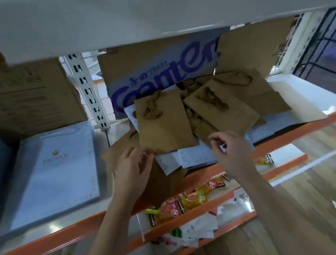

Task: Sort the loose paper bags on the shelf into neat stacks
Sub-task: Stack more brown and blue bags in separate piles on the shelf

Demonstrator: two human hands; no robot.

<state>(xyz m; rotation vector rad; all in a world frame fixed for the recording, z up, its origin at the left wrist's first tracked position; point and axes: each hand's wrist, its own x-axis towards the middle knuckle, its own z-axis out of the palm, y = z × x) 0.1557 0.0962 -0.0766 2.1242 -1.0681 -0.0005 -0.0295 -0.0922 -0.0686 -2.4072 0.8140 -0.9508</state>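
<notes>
Loose brown paper bags with twisted handles lie scattered on the white shelf (297,91). One upright brown bag (162,123) lies on top in the middle, and a tilted brown bag (221,108) lies to its right over several more. Pale blue-white bags (197,155) stick out underneath at the shelf's front. My left hand (134,167) pinches the lower left corner of the middle brown bag. Another brown bag (165,184) hangs over the shelf edge under that hand. My right hand (230,151) hovers over the pale bags with loosely curved fingers, holding nothing.
A cardboard box with purple lettering (157,74) stands behind the bags, beside a plain brown box (22,91) at the left. A flat pale stack marked with a crown (53,174) lies left. The upper shelf board (149,10) hangs low. Snack packets (192,200) fill the shelf below.
</notes>
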